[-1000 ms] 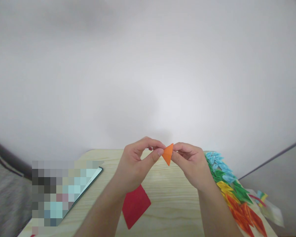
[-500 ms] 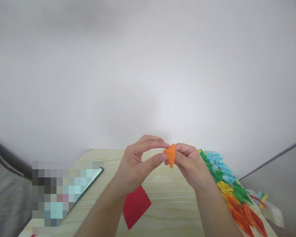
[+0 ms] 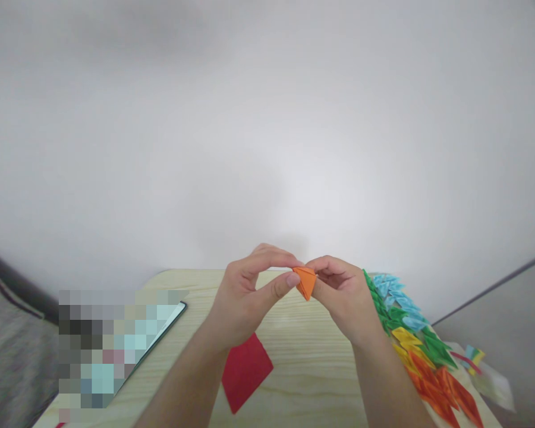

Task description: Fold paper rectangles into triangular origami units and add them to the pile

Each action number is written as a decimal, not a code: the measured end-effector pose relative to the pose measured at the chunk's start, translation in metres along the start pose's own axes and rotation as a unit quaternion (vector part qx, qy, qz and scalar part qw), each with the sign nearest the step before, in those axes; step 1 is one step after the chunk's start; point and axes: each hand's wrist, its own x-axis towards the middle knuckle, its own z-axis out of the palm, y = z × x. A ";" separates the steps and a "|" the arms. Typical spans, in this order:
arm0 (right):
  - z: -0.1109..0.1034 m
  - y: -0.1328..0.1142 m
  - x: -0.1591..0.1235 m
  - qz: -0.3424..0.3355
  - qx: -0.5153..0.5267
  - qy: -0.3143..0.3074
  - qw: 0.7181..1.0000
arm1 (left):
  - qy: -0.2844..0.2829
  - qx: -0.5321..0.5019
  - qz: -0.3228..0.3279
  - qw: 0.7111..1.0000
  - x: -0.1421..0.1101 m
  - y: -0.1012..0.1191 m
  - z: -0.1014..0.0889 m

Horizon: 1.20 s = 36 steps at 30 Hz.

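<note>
A small folded piece of orange origami paper (image 3: 307,283) is held between both hands above the table. My left hand (image 3: 254,291) pinches its left side with thumb and fingertips. On the other side, my right hand (image 3: 343,294) grips the paper's right edge, its fingertips partly hidden behind the folds. Below the left wrist, a red square of paper (image 3: 247,374) lies on the tabletop, with its upper left part covered by my forearm.
The pale wood-grain table (image 3: 312,380) meets a white wall (image 3: 267,131). Along its right edge lie several folded paper pieces (image 3: 405,339) in blue, green, yellow and orange. A dark-edged device (image 3: 164,324), partly pixelated, is at left. A clear plastic bag (image 3: 494,383) sits beyond the right edge.
The orange paper has turned in my fingers and shifted slightly left, showing a different face. My right fingers have moved a little to the left with it.
</note>
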 end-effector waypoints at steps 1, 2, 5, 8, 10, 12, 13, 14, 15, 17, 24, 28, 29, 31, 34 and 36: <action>0.000 -0.001 -0.001 -0.012 -0.024 0.015 1.000 | 0.002 0.003 -0.003 1.000 0.000 0.000 0.000; 0.000 -0.002 -0.001 -0.025 -0.049 0.026 0.998 | 0.006 0.007 -0.009 1.000 0.000 0.000 0.000; 0.000 -0.006 -0.003 -0.052 -0.122 0.035 0.991 | 0.014 0.030 -0.037 0.999 0.000 0.000 -0.002; 0.001 -0.012 -0.004 -0.073 -0.179 0.012 0.981 | 0.016 0.056 -0.063 0.996 0.000 0.001 -0.005; 0.001 -0.015 -0.005 -0.083 -0.197 -0.013 0.977 | 0.019 0.071 -0.076 0.994 0.000 0.000 -0.007; -0.001 -0.016 -0.005 -0.083 -0.194 -0.035 0.977 | 0.022 0.083 -0.085 0.993 0.001 0.000 -0.009; -0.002 -0.016 -0.005 -0.082 -0.187 -0.042 0.978 | 0.023 0.088 -0.089 0.992 0.001 -0.001 -0.009; -0.003 -0.015 -0.005 -0.079 -0.180 -0.047 0.979 | 0.022 0.093 -0.093 0.991 0.001 -0.001 -0.009; -0.003 -0.015 -0.005 -0.076 -0.174 -0.050 0.981 | 0.021 0.098 -0.095 0.990 0.001 0.000 -0.010; -0.003 -0.014 -0.005 -0.069 -0.172 -0.049 0.981 | 0.018 0.107 -0.099 0.989 0.002 0.000 -0.009; 0.000 -0.013 -0.006 -0.041 -0.188 -0.033 0.981 | 0.017 0.096 -0.112 0.989 0.002 0.000 -0.007; -0.001 -0.011 -0.006 -0.035 -0.185 -0.031 0.982 | 0.024 0.068 -0.119 0.990 0.001 -0.003 -0.006; -0.001 -0.011 -0.005 -0.036 -0.185 -0.029 0.982 | 0.029 0.064 -0.119 0.990 0.001 -0.004 -0.006; -0.001 -0.010 -0.004 -0.041 -0.190 -0.026 0.981 | 0.042 0.064 -0.118 0.990 0.001 -0.006 -0.007; -0.001 -0.009 -0.004 -0.049 -0.204 -0.021 0.978 | 0.060 0.075 -0.113 0.989 0.002 -0.008 -0.007; -0.001 -0.009 -0.004 -0.053 -0.215 -0.015 0.975 | 0.066 0.080 -0.111 0.988 0.002 -0.009 -0.008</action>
